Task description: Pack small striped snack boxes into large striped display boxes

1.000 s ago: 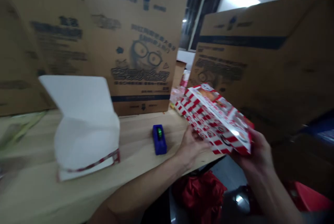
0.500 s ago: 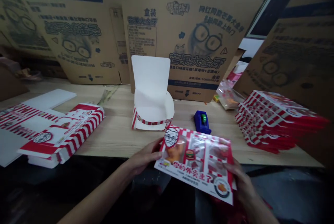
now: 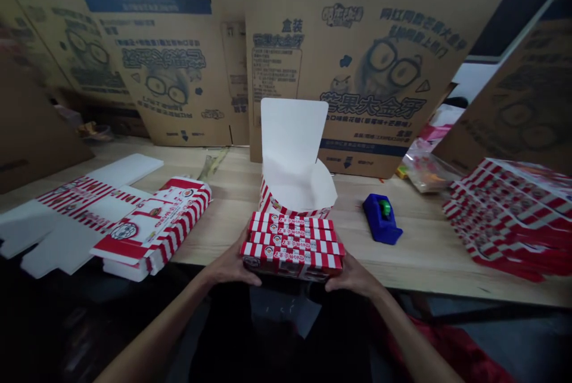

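Between my left hand (image 3: 230, 265) and my right hand (image 3: 354, 276), a stack of several slim red-and-white candy boxes (image 3: 292, 246) is held at the table's front edge. Their striped narrow sides face up. My fingers wrap the two ends of the stack, thumbs on the near face; some fingers are hidden behind it. Just beyond stands an open carton (image 3: 295, 139), white inside with striped outer walls, its lid raised. The held boxes cover its lower front, and I cannot tell whether they touch it.
Flat printed cartons (image 3: 174, 210) lie piled at the left, with unfolded white-backed sheets (image 3: 62, 234) beside them. A blue tape dispenser (image 3: 382, 219) sits right of the open carton. Farther right is a pile of striped boxes (image 3: 504, 216). Large cardboard boxes (image 3: 375, 73) stand along the back.
The single windowed box face I held tilted is now part of an edge-up stack squared between both hands. My hands moved closer to the open carton; the view turned left.
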A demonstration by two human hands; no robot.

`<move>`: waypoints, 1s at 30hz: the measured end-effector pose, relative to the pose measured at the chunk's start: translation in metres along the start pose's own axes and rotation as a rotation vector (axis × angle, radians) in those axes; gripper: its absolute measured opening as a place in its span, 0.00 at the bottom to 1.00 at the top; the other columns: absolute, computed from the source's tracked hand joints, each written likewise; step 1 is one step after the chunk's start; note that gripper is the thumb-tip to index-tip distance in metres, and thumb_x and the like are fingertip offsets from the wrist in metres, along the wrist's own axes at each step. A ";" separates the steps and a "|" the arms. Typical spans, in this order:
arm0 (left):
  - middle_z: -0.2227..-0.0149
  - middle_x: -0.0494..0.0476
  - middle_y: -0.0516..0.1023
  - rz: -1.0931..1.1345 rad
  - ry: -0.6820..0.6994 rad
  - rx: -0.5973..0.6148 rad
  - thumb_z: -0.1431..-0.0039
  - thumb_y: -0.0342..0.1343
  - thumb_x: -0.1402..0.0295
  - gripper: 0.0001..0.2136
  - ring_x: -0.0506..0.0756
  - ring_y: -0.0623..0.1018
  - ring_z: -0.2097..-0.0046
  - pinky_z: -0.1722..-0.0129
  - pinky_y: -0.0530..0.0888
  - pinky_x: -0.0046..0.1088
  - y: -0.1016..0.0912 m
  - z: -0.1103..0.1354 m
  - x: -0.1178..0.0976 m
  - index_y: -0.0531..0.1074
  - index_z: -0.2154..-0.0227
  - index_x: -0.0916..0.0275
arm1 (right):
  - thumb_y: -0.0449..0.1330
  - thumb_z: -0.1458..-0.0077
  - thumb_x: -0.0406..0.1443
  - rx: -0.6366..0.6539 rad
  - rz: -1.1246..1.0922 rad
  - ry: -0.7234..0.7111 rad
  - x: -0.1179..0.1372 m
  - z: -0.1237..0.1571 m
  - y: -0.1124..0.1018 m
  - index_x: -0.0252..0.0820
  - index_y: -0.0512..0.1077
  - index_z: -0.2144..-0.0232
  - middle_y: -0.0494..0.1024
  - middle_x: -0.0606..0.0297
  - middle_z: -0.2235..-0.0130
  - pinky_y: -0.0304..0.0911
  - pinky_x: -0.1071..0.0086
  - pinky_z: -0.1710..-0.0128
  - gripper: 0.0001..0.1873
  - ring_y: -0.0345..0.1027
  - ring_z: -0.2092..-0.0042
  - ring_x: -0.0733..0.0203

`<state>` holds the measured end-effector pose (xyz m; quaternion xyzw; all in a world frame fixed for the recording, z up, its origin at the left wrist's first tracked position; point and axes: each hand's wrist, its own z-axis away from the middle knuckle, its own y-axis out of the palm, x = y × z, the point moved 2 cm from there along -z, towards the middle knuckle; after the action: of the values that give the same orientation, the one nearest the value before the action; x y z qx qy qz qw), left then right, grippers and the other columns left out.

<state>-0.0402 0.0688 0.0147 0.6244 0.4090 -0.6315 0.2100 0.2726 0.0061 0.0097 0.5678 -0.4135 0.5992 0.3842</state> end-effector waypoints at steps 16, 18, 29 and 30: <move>0.39 0.67 0.65 0.017 0.023 -0.280 0.64 0.72 0.56 0.50 0.70 0.65 0.38 0.38 0.61 0.51 0.009 -0.011 0.007 0.54 0.37 0.57 | 0.66 0.69 0.65 -0.097 0.510 -0.094 0.052 0.005 -0.015 0.48 0.31 0.31 0.41 0.47 0.30 0.42 0.44 0.35 0.74 0.38 0.31 0.39; 0.40 0.67 0.66 0.011 0.025 -0.280 0.63 0.72 0.55 0.49 0.69 0.66 0.38 0.37 0.60 0.51 0.010 -0.010 0.009 0.55 0.38 0.58 | 0.66 0.65 0.62 -0.011 0.797 -0.129 0.085 -0.003 -0.012 0.45 0.39 0.31 0.44 0.48 0.31 0.40 0.45 0.34 0.68 0.38 0.31 0.38; 0.37 0.69 0.60 -0.004 0.060 -0.302 0.63 0.70 0.50 0.52 0.71 0.62 0.37 0.39 0.62 0.51 0.015 -0.006 0.015 0.50 0.36 0.59 | 0.72 0.68 0.51 0.281 1.305 -0.058 0.119 -0.059 0.041 0.30 0.51 0.36 0.62 0.39 0.43 0.59 0.46 0.45 0.63 0.59 0.44 0.35; 0.37 0.70 0.61 -0.015 0.055 -0.306 0.63 0.70 0.50 0.52 0.71 0.63 0.37 0.39 0.63 0.51 0.016 -0.003 0.012 0.51 0.37 0.59 | 0.72 0.69 0.51 0.284 1.306 -0.045 0.117 -0.058 0.044 0.30 0.50 0.35 0.62 0.39 0.43 0.60 0.46 0.46 0.64 0.60 0.44 0.34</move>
<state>-0.0276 0.0652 -0.0008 0.5992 0.5105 -0.5460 0.2866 0.2038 0.0431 0.1235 0.2581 -0.5975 0.7452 -0.1447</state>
